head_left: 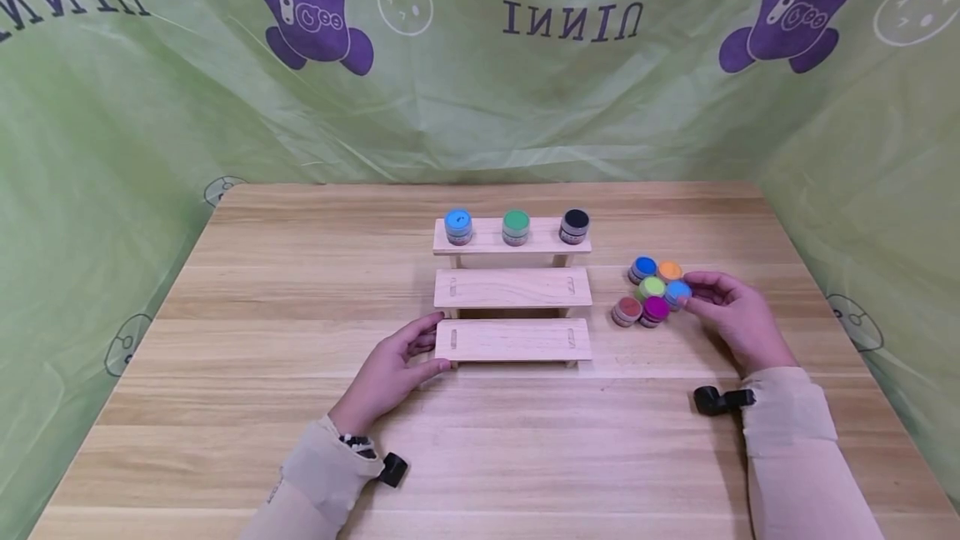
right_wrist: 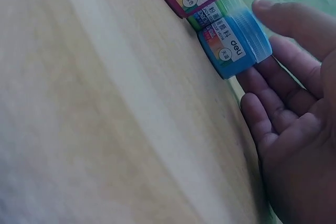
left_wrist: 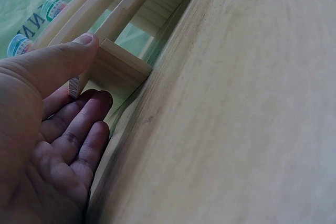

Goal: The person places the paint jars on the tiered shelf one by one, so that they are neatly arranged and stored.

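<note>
My left hand holds the left end of the lowest step of a wooden three-step display stand. In the left wrist view the thumb lies on the board's front edge, with the fingers behind its end. At the right, my right hand has thumb and fingers about a light blue paint jar, which stands on the table in a cluster. Touching or close beside it are a purple jar, a light green jar and an orange jar. Dark blue and brown-red jars complete the group.
On the stand's top step are a blue jar, a green jar and a black jar, spaced apart. The wooden table is bordered by a green printed curtain at the back and sides.
</note>
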A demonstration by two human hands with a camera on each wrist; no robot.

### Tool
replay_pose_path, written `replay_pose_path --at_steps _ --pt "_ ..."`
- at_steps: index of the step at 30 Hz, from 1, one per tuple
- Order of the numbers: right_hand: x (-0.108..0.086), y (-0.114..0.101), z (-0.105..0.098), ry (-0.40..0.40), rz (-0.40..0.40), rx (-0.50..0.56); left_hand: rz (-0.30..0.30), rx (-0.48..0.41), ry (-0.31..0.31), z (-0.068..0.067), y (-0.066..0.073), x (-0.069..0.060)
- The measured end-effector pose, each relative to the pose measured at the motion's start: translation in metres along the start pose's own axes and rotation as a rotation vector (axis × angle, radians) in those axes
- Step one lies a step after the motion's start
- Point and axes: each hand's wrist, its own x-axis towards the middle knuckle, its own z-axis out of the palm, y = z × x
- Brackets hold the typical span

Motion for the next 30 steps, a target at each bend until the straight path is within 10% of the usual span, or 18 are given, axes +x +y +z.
replay_pose_path --at_steps 14,30 --pt "-0.0001 -0.0027 0.003 -0.012 0.011 -0.169 -0.013 0.001 0.001 -0.0001 -0.0012 -0.0006" --pt "0.0 -0.005 0.0007 -0.011 0.051 -0.059 0.015 -0.007 -0.005 0.0002 0.0002 0.0"
